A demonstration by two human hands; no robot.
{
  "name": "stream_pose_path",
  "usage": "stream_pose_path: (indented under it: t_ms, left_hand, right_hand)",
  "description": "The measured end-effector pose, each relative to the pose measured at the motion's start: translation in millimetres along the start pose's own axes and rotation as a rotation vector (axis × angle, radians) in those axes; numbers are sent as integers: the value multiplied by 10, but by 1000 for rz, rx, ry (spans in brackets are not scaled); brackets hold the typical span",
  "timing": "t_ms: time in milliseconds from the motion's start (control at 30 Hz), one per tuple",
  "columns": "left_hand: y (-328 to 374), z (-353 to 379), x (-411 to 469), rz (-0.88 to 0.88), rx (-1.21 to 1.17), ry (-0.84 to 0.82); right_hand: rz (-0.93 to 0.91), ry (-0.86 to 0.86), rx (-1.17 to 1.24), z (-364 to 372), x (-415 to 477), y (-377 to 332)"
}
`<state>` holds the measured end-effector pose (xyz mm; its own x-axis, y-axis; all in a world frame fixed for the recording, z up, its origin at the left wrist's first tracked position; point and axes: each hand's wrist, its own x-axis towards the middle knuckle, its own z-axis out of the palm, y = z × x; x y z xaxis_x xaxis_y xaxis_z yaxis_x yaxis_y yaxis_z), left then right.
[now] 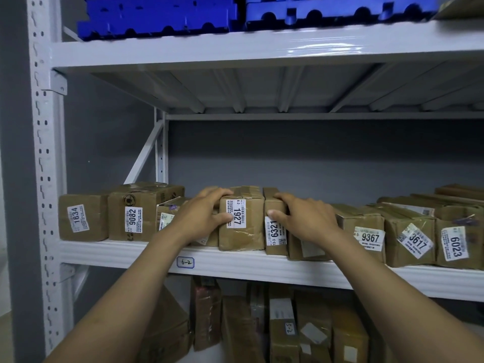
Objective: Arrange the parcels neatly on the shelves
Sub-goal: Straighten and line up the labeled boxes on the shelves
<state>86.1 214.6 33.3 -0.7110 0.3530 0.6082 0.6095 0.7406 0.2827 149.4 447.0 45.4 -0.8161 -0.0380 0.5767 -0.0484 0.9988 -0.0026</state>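
Note:
Brown cardboard parcels with white number labels stand in a row on the middle shelf (235, 263). My left hand (201, 213) grips the left top corner of parcel 1927 (242, 237), fingers over its top and thumb on its front. My right hand (306, 218) grips the narrow parcel 6321 (273, 226) just to the right, fingers curled over its top and thumb on its front. Parcels 1834 (83, 217) and 9082 (136, 213) stand to the left. Parcels 9367 (366, 231), 3617 (411, 237) and 6023 (455, 242) lean at the right.
A small parcel (167, 213) sits partly hidden behind my left wrist. Blue plastic crates (157, 19) lie on the top shelf. More brown parcels (282, 328) stand on the shelf below. A white perforated upright (43, 153) frames the left side, against a grey wall.

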Motion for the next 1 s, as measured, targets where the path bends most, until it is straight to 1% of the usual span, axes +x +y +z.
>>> stream_pose_path:
  t_ms: [67,133,167,233,333,500,633,700,800,833,900,1000]
  left_hand:
    - [26,-20,49,32,-31,-15]
    - [71,-28,98,48,-84,-68]
    - [99,-29,115,52,-106,-101]
    - [138,-20,139,72,-97,-147]
    - [104,-11,170,102,-89,-130]
    - [-2,-80,201,145,-101,-185]
    - [-13,-106,223,154,-97,-217]
    - [-8,-109,223,150,-99,-225]
    - [62,-109,259,162,-53,-210]
    - [86,-105,276,173,-29,-193]
    - [117,-104,293,185,-6,-173]
    - [79,-98,260,172,-55,-201]
  right_hand:
    - [-3,-52,102,-45,-35,49]
    - [-1,-126,260,-137,-109,145]
    - [-6,-143,278,-188,-151,206]
    - [-7,-170,215,-255,-227,326]
    - [10,-223,109,-253,-265,409]
    - [38,-193,37,-172,-238,353]
    - [-38,-147,-5,-194,-299,317]
    - [-61,-67,41,-171,-349,387]
    - [64,96,44,-191,-444,613]
    - [101,101,18,-205,-477,690]
    - [132,37,-19,-218,-535,798]
    - [101,-39,-40,-192,-563,839]
